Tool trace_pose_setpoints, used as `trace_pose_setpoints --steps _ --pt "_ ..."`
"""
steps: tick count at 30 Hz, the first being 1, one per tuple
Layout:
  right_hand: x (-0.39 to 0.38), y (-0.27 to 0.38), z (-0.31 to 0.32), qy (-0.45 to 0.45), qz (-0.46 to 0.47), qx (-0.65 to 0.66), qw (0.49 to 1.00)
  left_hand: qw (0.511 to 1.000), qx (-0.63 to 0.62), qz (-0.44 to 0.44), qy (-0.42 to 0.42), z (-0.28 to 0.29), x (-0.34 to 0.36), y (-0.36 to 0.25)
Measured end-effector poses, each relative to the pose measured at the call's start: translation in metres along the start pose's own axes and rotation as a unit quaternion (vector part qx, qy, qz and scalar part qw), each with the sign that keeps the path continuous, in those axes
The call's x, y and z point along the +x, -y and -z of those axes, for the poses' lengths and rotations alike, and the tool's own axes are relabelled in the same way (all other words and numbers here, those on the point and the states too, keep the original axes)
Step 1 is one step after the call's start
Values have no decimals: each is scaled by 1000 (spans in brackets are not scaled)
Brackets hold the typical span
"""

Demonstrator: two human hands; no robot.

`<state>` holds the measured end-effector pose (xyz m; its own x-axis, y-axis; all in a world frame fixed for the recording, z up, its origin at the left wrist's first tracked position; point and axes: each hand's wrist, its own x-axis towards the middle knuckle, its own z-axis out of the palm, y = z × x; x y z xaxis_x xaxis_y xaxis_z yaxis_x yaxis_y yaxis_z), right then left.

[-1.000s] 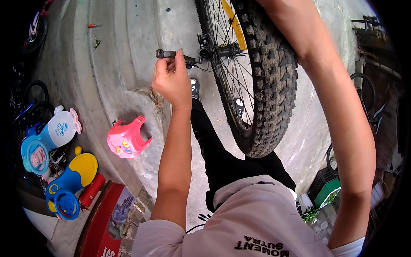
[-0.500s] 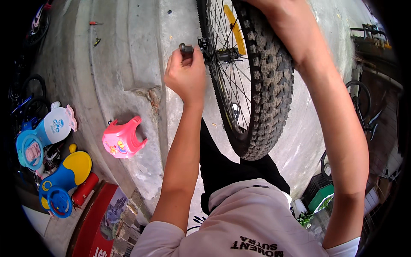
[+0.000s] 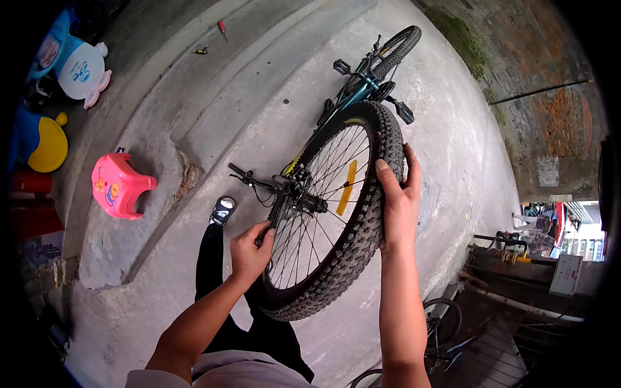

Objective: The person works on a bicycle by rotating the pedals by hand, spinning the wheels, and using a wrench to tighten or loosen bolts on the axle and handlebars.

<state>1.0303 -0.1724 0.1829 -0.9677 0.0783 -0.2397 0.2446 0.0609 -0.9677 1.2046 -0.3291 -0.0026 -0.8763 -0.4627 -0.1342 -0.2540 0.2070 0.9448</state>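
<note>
A bicycle front wheel (image 3: 336,264) with a knobby black tyre, thin spokes and a yellow reflector (image 3: 347,187) stands tilted before me. My right hand (image 3: 399,200) grips the tyre at its right side, thumb on the tread and fingers around the outer side. By the lower left of the rim, my left hand (image 3: 251,254) is closed, with a small dark piece showing at its fingers that I cannot make out. The hub (image 3: 314,204) lies between my hands. Beyond it are the handlebar (image 3: 242,173), the teal frame (image 3: 356,96), a pedal (image 3: 403,112) and the rear wheel (image 3: 401,48).
A pink stool (image 3: 119,186) stands left on the concrete by a broken step edge. A red-handled screwdriver (image 3: 221,27) and another tool (image 3: 202,50) lie farther up. Toy ride-ons (image 3: 48,143) line the left; another bicycle (image 3: 443,323) stands lower right.
The view has turned and now takes in the whole bicycle. My left hand has gone from a dark piece near the hub to the lower left rim; my right hand has shifted along the tyre.
</note>
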Motion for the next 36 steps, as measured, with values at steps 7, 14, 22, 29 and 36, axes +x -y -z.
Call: trace_pose_setpoints --steps 7,14,22,29,36 --pt "-3 18 4 29 341 -442 829 990 123 36 61 3 -20 26" --pt "0 24 13 113 286 -500 809 961 185 16 207 -13 20 79" --pt "10 12 49 -7 251 -560 790 956 144 -51 251 -54 81 121" --pt "7 12 30 65 307 -525 791 951 166 -113 234 -48 115 153" --pt "6 6 34 79 361 -478 797 929 35 212 302 -3 89 75"
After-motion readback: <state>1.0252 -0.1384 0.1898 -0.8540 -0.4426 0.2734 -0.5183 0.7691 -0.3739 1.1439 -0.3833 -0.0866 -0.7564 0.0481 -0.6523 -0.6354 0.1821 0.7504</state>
